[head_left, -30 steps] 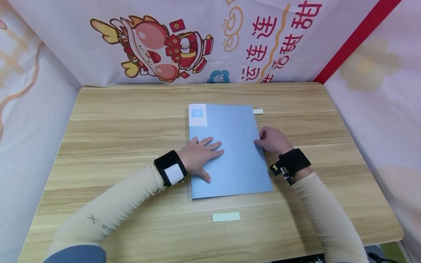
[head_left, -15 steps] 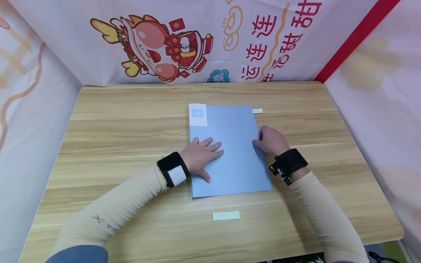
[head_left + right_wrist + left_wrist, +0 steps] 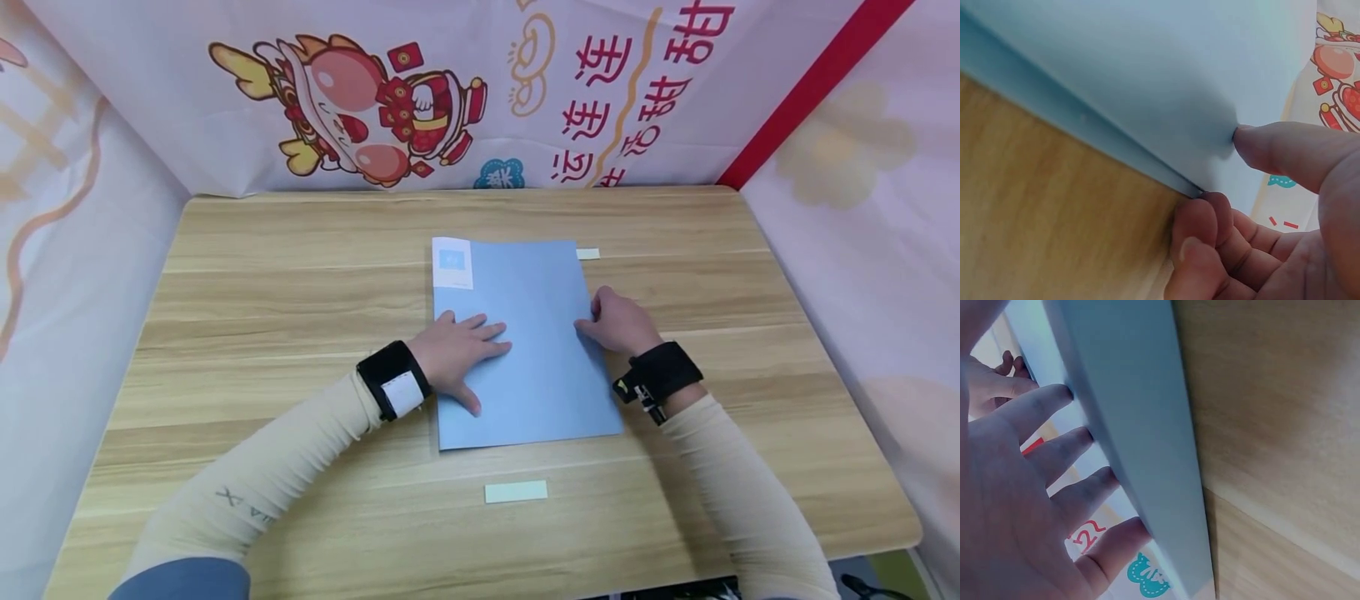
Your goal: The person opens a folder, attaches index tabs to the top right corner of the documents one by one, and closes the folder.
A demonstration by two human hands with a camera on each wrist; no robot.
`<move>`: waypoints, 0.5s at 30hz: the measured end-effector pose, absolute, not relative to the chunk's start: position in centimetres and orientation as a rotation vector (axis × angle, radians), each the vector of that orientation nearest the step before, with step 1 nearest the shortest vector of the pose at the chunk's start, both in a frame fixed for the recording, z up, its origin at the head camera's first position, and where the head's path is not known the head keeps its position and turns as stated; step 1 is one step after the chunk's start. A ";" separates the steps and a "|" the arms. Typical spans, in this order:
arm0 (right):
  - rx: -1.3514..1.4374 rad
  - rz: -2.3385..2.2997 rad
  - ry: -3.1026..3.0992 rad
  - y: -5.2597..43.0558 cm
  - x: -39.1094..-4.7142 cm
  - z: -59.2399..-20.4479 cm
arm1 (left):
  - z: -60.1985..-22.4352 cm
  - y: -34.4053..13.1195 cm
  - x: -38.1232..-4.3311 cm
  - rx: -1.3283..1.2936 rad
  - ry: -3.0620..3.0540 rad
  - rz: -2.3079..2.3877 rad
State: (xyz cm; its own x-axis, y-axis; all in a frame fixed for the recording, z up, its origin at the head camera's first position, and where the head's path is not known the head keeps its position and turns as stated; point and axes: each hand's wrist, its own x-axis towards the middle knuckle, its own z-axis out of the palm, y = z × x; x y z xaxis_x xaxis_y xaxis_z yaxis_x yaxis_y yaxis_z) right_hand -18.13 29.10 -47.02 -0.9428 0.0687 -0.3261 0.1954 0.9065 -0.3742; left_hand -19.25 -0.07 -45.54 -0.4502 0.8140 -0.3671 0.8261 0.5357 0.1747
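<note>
A light blue folder [image 3: 536, 375] lies on the wooden table, a white label [image 3: 453, 277] at its far left corner. My left hand [image 3: 455, 357] rests on the folder's left part with straight, spread fingers. At the folder's right edge is my right hand [image 3: 618, 323]. In the right wrist view, the right thumb [image 3: 1272, 147] presses on top of the cover while the curled fingers [image 3: 1200, 228] meet the edge from the side, so the edge is pinched. A narrow gap shows between the cover and the layer below. The left wrist view shows the folder's spine side [image 3: 1129, 425].
A pale green strip [image 3: 516, 492] lies on the table [image 3: 300, 275] in front of the folder. Another pale strip [image 3: 588, 254] pokes out by the far right corner. A printed cloth [image 3: 450, 100] hangs behind the table. Dark objects [image 3: 682, 590] show below the front edge.
My right hand has shifted slightly to the left along with its grip at the folder's edge. The left hand stays nearly still on the folder.
</note>
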 end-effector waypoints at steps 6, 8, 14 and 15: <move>0.201 -0.597 2.769 28.8 -18.0 -47.1 | -45.4 -0.7 -19.6 1.351 2.355 -0.018; 0.200 -0.613 2.763 28.8 -17.9 -47.1 | -45.2 -0.9 -19.7 1.351 2.344 0.007; 0.198 -0.681 2.733 29.1 -17.7 -46.9 | -45.0 -1.8 -20.1 1.366 2.353 0.143; 0.195 -0.690 2.732 29.2 -17.7 -46.8 | -45.0 -1.9 -20.2 1.360 2.358 0.183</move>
State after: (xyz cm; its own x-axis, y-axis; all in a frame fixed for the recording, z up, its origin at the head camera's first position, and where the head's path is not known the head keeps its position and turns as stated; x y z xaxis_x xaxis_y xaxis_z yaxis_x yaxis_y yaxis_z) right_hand -17.65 29.17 -46.81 -0.9410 0.0540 -0.3342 0.2061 0.8745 -0.4391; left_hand -20.21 -1.94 -44.95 -0.4399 0.8522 -0.2833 0.7984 0.5156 0.3110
